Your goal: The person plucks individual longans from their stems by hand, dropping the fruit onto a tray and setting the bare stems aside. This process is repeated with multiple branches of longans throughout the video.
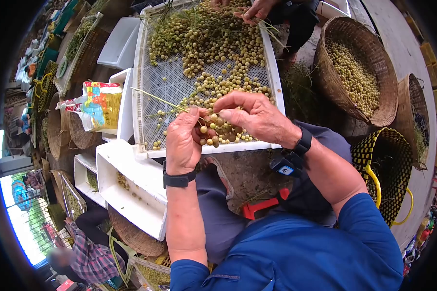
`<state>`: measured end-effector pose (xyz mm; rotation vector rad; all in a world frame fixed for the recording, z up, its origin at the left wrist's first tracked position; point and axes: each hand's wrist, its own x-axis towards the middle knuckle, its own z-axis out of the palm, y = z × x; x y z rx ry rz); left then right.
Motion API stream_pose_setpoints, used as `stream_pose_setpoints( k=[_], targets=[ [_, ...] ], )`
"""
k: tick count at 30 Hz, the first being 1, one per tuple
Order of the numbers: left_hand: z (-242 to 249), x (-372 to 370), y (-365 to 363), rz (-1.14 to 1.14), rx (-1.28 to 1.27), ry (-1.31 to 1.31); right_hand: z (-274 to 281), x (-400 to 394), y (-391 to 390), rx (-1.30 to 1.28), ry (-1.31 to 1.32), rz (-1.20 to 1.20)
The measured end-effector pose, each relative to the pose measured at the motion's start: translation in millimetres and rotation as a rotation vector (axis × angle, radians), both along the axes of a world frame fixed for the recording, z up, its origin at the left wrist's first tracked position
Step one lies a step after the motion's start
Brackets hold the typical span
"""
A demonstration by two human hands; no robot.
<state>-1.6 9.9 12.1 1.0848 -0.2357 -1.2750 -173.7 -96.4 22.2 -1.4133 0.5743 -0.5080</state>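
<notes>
My left hand (183, 143) is closed round the thin green stem (162, 101) of a bunch of small round fruits (213, 133), yellow to brown. The stem's bare end sticks out up and left past my thumb. Just right of it, my right hand (257, 119) has its thumb and forefinger brought together at the bunch's upper edge. What is between those fingertips is too small to make out. Beneath both hands lies a white mesh tray (167, 80), with loose fruits (240, 72) on its right side and stemmed bunches (179, 36) at its far end.
Another person's hand (258, 9) holds stems at the tray's far edge. A wicker basket (391, 77) of fruits stands right, above a black-yellow woven basket (398, 150). At left are white foam boxes (131, 169) and a colourful bag (102, 106). A red object (264, 204) lies near my legs.
</notes>
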Motion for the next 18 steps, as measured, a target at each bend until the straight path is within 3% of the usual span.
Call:
stream_pose_setpoints(
  k=[4,8,13,17,18],
  targets=[
    [0,0,5,-0.046,-0.021,-0.064,-6,4,13,0.112,-0.015,0.065],
    [2,-9,3,-0.014,-0.02,-0.121,-7,4,13,-0.033,-0.001,-0.036],
    [-5,-19,1,-0.039,-0.074,-0.173,-12,9,11,0.309,-0.038,-0.173],
    [-8,-20,0,0.066,-0.04,-0.178,-14,13,12,0.212,0.006,-0.176],
    [-7,-20,0,0.098,-0.039,-0.169,-9,13,13,0.018,0.037,-0.162]
  ],
)
